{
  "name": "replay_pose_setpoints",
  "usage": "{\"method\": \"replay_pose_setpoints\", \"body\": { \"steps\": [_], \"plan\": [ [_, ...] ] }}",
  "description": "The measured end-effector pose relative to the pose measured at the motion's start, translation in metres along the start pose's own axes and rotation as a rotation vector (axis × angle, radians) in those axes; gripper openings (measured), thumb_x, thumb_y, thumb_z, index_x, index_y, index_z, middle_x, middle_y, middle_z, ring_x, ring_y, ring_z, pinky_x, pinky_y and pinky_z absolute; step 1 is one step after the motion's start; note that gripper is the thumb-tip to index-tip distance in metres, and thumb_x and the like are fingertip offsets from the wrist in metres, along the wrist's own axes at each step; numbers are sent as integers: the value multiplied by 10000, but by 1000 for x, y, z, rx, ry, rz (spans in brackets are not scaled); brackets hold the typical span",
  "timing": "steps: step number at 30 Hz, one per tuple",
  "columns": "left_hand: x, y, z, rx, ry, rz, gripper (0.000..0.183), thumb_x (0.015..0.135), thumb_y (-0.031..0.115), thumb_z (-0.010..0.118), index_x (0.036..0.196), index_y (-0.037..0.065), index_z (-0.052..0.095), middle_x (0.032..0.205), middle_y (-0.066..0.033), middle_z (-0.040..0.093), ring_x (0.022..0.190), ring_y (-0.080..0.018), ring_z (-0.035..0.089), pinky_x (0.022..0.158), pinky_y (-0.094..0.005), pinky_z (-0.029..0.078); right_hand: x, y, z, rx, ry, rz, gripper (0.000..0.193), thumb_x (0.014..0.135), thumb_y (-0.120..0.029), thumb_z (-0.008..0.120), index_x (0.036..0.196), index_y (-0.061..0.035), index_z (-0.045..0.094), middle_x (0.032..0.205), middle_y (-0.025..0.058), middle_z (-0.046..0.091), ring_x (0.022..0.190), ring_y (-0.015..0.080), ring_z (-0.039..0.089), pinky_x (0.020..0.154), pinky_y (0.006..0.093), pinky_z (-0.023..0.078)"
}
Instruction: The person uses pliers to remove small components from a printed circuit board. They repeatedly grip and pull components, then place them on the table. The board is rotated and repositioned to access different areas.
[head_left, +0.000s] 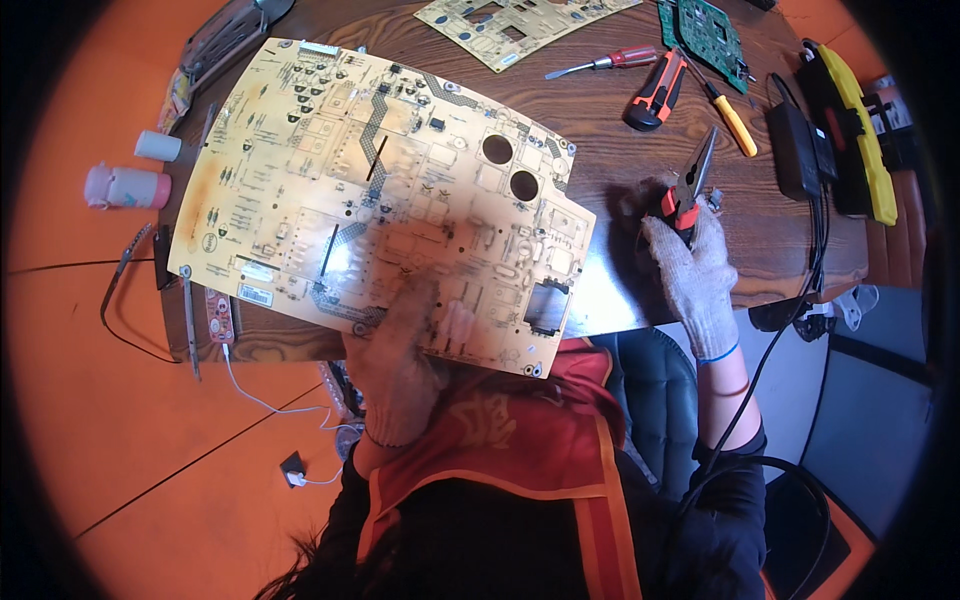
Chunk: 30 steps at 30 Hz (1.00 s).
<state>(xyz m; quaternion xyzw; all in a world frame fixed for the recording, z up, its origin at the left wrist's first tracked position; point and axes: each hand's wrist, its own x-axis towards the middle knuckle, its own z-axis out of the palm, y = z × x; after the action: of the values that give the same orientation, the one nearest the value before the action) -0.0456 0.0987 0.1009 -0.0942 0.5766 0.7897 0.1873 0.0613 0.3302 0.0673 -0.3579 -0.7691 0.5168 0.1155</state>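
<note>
A large pale-yellow circuit board point(290, 170) is held tilted above the front left of the table. My left hand point(395, 365), in a whitish knit glove, grips its near edge, thumb over the printed face and the other fingers hidden beneath. To the right of the board, my gloved right hand point(700, 275) is closed around needle-nose pliers point(690, 185) with red and black handles. The pliers' jaws point away from me, apart from the board. A small greyish piece point(714, 198) shows beside this hand; its kind is unclear.
On the wooden table point(450, 65) lie a red screwdriver point(610, 60), an orange-black utility knife point(657, 92), a yellow-handled screwdriver point(735, 120), a second yellowish board point(510, 35), and green circuit boards point(705, 40). A black power adapter point(795, 150) with cables and a yellow-black case point(855, 130) stand right.
</note>
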Motion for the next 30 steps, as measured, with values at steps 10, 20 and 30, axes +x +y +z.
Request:
{"method": "replay_pose_setpoints", "body": {
  "steps": [10,20,30],
  "plan": [
    [2,1,-23,32,-66,7,188,920,61,587,1068,-56,589,871,-93,621,637,-139,591,509,-252,530,-20,-17,24,-157,168,-351,410,740,51,621,1140,-24,562,1084,181,583,1015,354,592,890,417,475],
    [-2,-19,-14,-325,-103,-87,234,863,-70,613,1091,-45,568,873,-111,619,627,-160,590,539,-299,530,1,-4,43,-768,251,-538,485,664,71,616,1134,-39,566,1158,228,535,1095,422,530,939,469,450],
    [15,-56,-48,170,-66,166,233,954,70,553,1176,2,531,927,-142,606,666,-200,611,550,-313,582,4,-2,45,-948,336,-566,424,688,-24,666,1100,-70,577,1075,180,584,1004,372,588,832,451,510]
  ]
}}
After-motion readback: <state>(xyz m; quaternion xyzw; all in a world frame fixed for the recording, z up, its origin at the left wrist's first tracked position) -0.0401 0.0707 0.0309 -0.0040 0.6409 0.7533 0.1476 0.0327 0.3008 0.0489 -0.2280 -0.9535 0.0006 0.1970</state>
